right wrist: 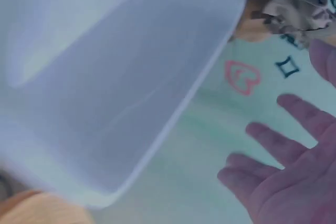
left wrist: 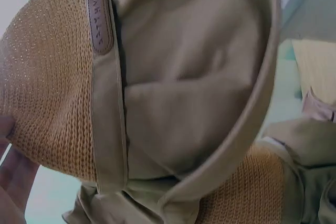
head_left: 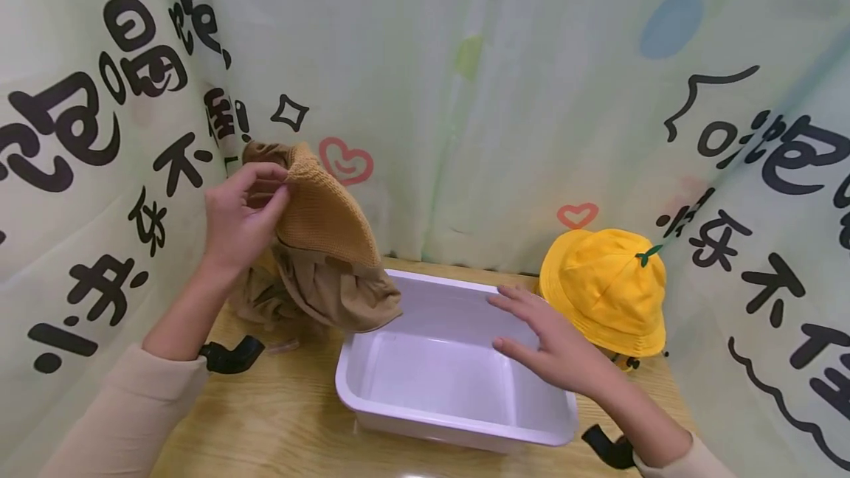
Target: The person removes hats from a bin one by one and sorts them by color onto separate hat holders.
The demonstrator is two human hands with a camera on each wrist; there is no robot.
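Observation:
My left hand (head_left: 240,218) pinches the tan knitted crown of a sun hat (head_left: 325,221) between thumb and fingers, holding it raised at the left. In the left wrist view, this hat (left wrist: 178,114) shows a wide brown cloth brim and a small leather label on its band. Beneath it lies another brown hat with a knitted part (left wrist: 244,187), largely covered in the head view. My right hand (head_left: 558,349) holds nothing, its fingers spread over the right side of a white plastic bin (head_left: 458,430). The bin has nothing in it.
A yellow bucket hat (head_left: 607,290) with a green sprout stands right of the bin, near the back. Everything rests on a wooden table (head_left: 285,419). Pale printed curtains (head_left: 425,94) close in the back and both sides.

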